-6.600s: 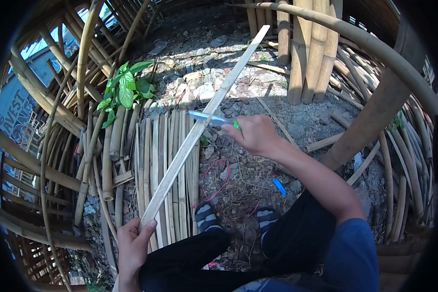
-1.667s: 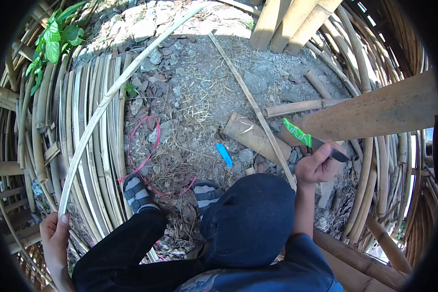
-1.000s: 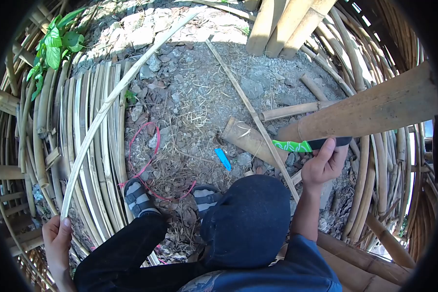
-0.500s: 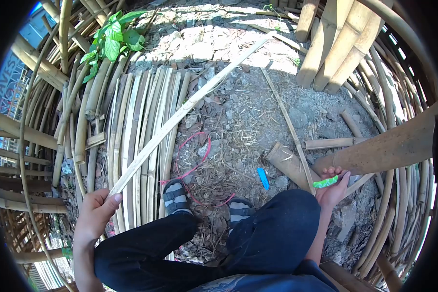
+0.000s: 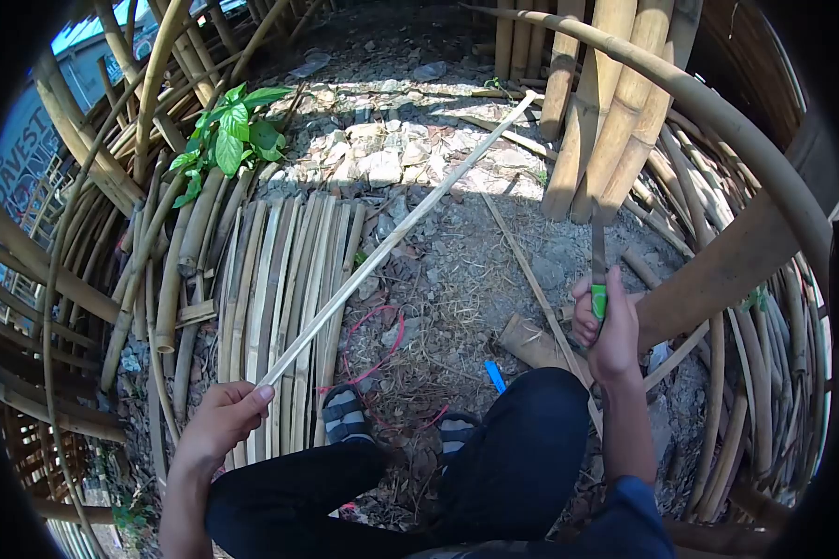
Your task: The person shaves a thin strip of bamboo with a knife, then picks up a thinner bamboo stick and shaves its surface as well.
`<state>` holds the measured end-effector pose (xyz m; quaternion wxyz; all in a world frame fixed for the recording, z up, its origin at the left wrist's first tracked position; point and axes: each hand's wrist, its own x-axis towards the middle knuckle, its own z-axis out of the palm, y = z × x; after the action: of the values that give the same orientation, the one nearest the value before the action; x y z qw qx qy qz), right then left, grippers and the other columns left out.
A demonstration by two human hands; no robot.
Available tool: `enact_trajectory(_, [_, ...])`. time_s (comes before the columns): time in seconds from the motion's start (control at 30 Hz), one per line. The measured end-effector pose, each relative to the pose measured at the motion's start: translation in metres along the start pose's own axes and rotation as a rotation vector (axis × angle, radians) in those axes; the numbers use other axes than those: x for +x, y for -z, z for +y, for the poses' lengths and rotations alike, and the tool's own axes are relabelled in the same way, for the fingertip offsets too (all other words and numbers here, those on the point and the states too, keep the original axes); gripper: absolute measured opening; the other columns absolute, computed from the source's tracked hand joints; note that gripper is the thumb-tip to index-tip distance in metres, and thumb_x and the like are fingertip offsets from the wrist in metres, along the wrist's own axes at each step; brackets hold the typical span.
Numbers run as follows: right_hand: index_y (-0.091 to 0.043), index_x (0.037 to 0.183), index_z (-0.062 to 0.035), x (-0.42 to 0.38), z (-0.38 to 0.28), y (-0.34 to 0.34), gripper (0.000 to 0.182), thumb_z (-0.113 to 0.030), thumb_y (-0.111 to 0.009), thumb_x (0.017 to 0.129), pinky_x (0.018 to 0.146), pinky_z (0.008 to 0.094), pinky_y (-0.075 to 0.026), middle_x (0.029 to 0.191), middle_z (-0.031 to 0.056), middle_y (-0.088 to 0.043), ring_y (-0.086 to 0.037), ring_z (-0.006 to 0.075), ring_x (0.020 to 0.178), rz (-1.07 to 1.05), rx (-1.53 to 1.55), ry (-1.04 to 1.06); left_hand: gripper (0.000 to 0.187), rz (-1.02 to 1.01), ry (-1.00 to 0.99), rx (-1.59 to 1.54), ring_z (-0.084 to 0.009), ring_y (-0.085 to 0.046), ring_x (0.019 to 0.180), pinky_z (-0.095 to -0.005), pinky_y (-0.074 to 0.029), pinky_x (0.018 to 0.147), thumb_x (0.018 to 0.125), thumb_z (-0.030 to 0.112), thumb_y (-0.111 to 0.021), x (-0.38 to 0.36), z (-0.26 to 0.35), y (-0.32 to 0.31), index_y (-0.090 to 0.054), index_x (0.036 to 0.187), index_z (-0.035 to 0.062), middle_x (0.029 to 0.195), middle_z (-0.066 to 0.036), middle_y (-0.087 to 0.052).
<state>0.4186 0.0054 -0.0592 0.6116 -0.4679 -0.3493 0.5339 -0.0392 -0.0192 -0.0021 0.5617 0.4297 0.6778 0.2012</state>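
My left hand [image 5: 231, 416] pinches the near end of a long pale bamboo strip [image 5: 393, 239], which slants up and away to the right over the ground. On the right, my right hand [image 5: 609, 326] is closed around the green handle of a knife [image 5: 598, 250]; its blade points up and away from me. The two hands are wide apart, on either side of my knees. Beneath the held strip lies a row of split bamboo strips [image 5: 289, 307].
A thick bamboo pole [image 5: 718, 270] slants beside my right hand. A thin strip [image 5: 536, 279], a short bamboo piece [image 5: 529, 342], a blue object [image 5: 495, 376] and pink string [image 5: 399, 340] lie on the ground. Upright bamboo [image 5: 615, 102] stands ahead; a green plant [image 5: 230, 140] is at left.
My right hand has risen, and the knife blade now shows upright above its green handle. My left hand and the strip's near end appear lower and further right. The view has tilted up.
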Motion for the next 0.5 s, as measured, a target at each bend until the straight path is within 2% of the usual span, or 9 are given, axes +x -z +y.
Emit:
enact_trajectory(0.07, [-0.058, 0.099, -0.0021, 0.019, -0.003, -0.039, 0.048, -0.047, -0.042, 0.105, 0.046, 0.0342, -0.039, 0.059, 0.0012, -0.051, -0.049, 0.0171, 0.045, -0.259, -0.562, 0.312, 0.038, 0.012, -0.043, 0.0, -0.0026, -0.032, 0.048, -0.0227, -0.021, 0.045, 0.096, 0.037, -0.067, -0.003, -0.001, -0.001, -0.062, 0.076, 0.0043, 0.057, 0.006, -0.045])
enact_trajectory(0.13, [-0.056, 0.094, -0.0003, 0.017, -0.016, -0.087, 0.048, -0.045, -0.044, 0.103, 0.051, 0.0466, -0.043, 0.058, 0.0117, -0.059, -0.059, 0.0337, 0.051, -0.436, -1.104, 0.552, 0.038, 0.021, -0.079, -0.019, -0.0028, -0.032, 0.049, -0.023, -0.021, 0.046, 0.095, 0.036, -0.068, -0.009, -0.001, 0.0, -0.062, 0.076, 0.0042, 0.057, 0.007, -0.044])
enact_trajectory(0.2, [-0.055, 0.091, -0.0001, 0.021, -0.013, -0.121, 0.045, -0.042, -0.045, 0.102, 0.055, 0.053, -0.045, 0.061, 0.0195, -0.061, -0.061, 0.0425, 0.057, -0.502, -1.364, 0.501, 0.037, 0.02, -0.101, -0.035, -0.0029, -0.032, 0.049, -0.0232, -0.021, 0.046, 0.095, 0.036, -0.068, -0.016, 0.0, 0.001, -0.063, 0.077, 0.0041, 0.057, 0.007, -0.044])
enact_trajectory(0.23, [-0.055, 0.091, -0.0001, 0.025, -0.009, -0.133, 0.045, -0.042, -0.045, 0.102, 0.055, 0.053, -0.045, 0.061, 0.0195, -0.061, -0.061, 0.0425, 0.057, -0.492, -1.368, 0.519, 0.037, 0.016, -0.097, -0.047, -0.0029, -0.032, 0.049, -0.0233, -0.022, 0.047, 0.095, 0.036, -0.068, -0.019, 0.0, 0.002, -0.063, 0.077, 0.004, 0.057, 0.007, -0.045])
enact_trajectory(0.3, [-0.054, 0.088, -0.0006, 0.033, 0.0, -0.15, 0.046, -0.043, -0.044, 0.103, 0.055, 0.0528, -0.047, 0.06, 0.0191, -0.061, -0.06, 0.0411, 0.053, -0.445, -1.426, 0.73, 0.036, 0.016, -0.119, -0.052, -0.0026, -0.032, 0.05, -0.0236, -0.022, 0.047, 0.095, 0.035, -0.068, -0.022, -0.003, 0.004, -0.064, 0.077, 0.0041, 0.058, 0.008, -0.044])
enact_trajectory(0.37, [-0.053, 0.085, -0.0007, 0.045, 0.003, -0.155, 0.047, -0.044, -0.044, 0.102, 0.054, 0.0519, -0.048, 0.059, 0.0184, -0.061, -0.06, 0.0403, 0.053, -0.419, -1.419, 0.692, 0.037, 0.044, -0.179, -0.013, -0.0029, -0.034, 0.047, -0.0225, -0.022, 0.044, 0.096, 0.036, -0.066, -0.022, -0.009, 0.007, -0.063, 0.076, 0.0049, 0.056, 0.006, -0.046])
enact_trajectory(0.43, [-0.054, 0.084, -0.0017, 0.063, 0.006, -0.151, 0.048, -0.045, -0.044, 0.102, 0.052, 0.0518, -0.047, 0.058, 0.0172, -0.061, -0.061, 0.0396, 0.051, -0.233, -1.401, 0.695, 0.037, 0.078, -0.17, 0.002, -0.0027, -0.034, 0.05, -0.0227, -0.023, 0.047, 0.096, 0.034, -0.067, -0.029, -0.008, 0.007, -0.061, 0.073, 0.005, 0.058, 0.006, -0.046])
enact_trajectory(0.5, [-0.055, 0.083, -0.0031, 0.072, 0.002, -0.144, 0.046, -0.045, -0.048, 0.101, 0.048, 0.0495, -0.047, 0.057, 0.0154, -0.061, -0.062, 0.037, 0.05, -0.211, -1.479, 0.748, 0.038, 0.108, -0.242, 0.072, -0.0025, -0.033, 0.052, -0.0234, -0.023, 0.048, 0.096, 0.033, -0.067, -0.031, -0.012, 0.008, -0.059, 0.071, 0.0052, 0.06, 0.007, -0.045])
